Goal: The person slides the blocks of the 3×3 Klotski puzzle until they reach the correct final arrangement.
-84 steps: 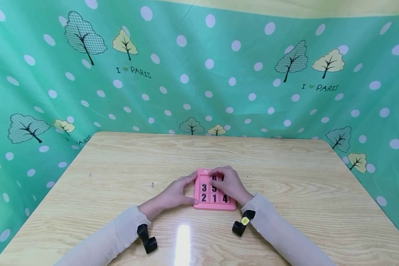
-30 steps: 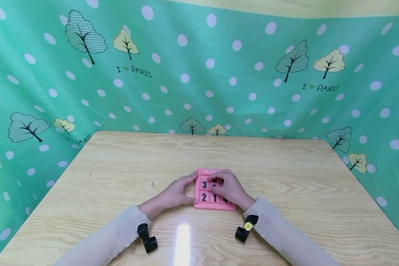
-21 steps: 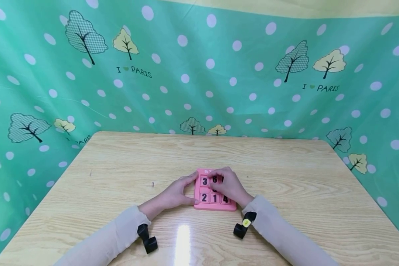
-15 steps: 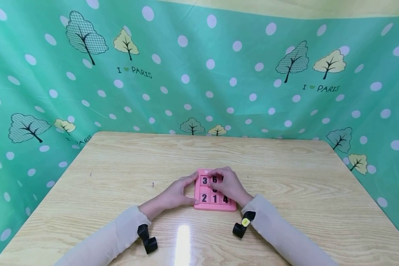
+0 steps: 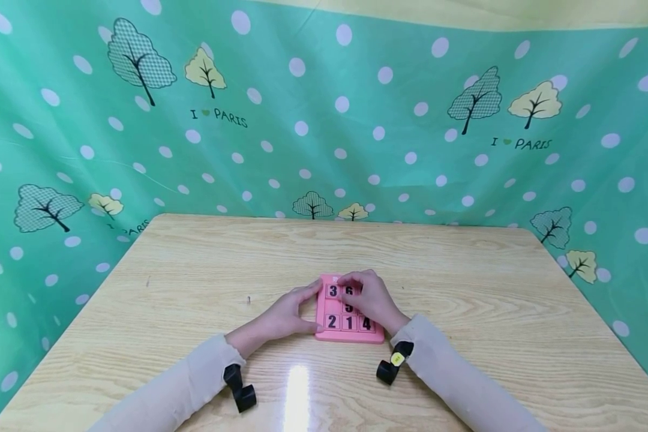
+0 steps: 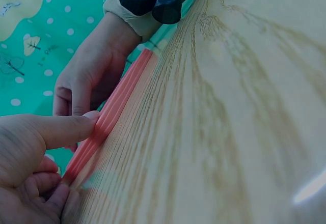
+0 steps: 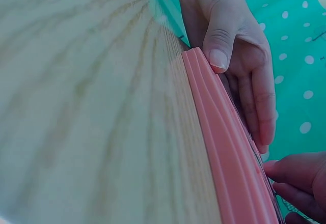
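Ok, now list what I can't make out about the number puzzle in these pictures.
Head view: most of the right column above the 4 tile, covered by the right hand.
Head view: the white print at the top, partly behind that hand and too small to read.
Both wrist views: tile numbers, the puzzle being seen nearly edge-on.

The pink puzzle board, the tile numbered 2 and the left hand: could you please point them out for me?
Pink puzzle board point(image 5: 348, 337): head view, near edge of its frame.
Tile numbered 2 point(image 5: 332, 322): head view, middle of its face.
Left hand point(image 5: 284, 314): head view, back of the hand.
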Tool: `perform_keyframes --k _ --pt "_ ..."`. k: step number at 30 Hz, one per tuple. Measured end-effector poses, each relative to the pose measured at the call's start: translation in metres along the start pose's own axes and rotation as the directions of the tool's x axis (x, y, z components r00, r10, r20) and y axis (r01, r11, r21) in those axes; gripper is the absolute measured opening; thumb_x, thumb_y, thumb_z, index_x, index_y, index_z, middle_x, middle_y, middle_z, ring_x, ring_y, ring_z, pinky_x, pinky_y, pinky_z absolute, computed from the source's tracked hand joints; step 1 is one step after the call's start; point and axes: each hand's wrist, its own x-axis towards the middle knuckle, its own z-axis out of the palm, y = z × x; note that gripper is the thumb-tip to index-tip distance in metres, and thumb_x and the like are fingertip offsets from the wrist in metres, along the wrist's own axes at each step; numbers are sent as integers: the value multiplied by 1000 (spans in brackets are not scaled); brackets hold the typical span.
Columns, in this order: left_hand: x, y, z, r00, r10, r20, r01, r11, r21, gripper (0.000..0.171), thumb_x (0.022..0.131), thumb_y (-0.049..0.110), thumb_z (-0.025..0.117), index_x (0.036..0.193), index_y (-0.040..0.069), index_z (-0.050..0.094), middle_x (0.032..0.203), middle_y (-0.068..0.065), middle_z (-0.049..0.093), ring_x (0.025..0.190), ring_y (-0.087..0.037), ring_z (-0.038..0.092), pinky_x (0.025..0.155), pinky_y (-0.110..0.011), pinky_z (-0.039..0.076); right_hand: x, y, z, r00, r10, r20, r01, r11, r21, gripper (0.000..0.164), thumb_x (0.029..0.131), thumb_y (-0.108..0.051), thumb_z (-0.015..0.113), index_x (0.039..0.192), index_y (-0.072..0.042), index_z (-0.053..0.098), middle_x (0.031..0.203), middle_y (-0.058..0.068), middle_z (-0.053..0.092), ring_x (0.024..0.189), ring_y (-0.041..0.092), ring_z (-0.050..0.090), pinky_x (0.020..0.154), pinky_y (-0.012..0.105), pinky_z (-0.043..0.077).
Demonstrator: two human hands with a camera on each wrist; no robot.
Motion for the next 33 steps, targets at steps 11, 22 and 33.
perform_keyframes --k 11,22,33 --pt "1 -1 1 1000 -6 8 6 1000 -5 90 74 18 79 147 5 27 155 -8 23 141 -29 21 115 -46 16 -5 -2 -5 1000 10 -3 -10 1000 24 24 78 -10 75 102 -15 71 100 -2 62 98 18 49 87 39 43" --pt "2 -1 1 1000 -6 8 6 1000 -4 90 75 20 78 147 5 27 155 -5 22 142 -29 20 115 -47 16 -26 -2 -5 997 -47 59 44 998 49 25 79 -8 74 103 -15 72 101 -5 65 96 15 52 86 35 47" --pt "1 -1 1 1000 -1 -3 1 1000 10 91 74 19 79 147 5 28 155 -5 23 141 -28 21 115 -46 16 -45 -2 -6 996 -44 74 39 996 74 23 77 -10 75 98 -16 72 95 1 59 89 16 49 76 27 45"
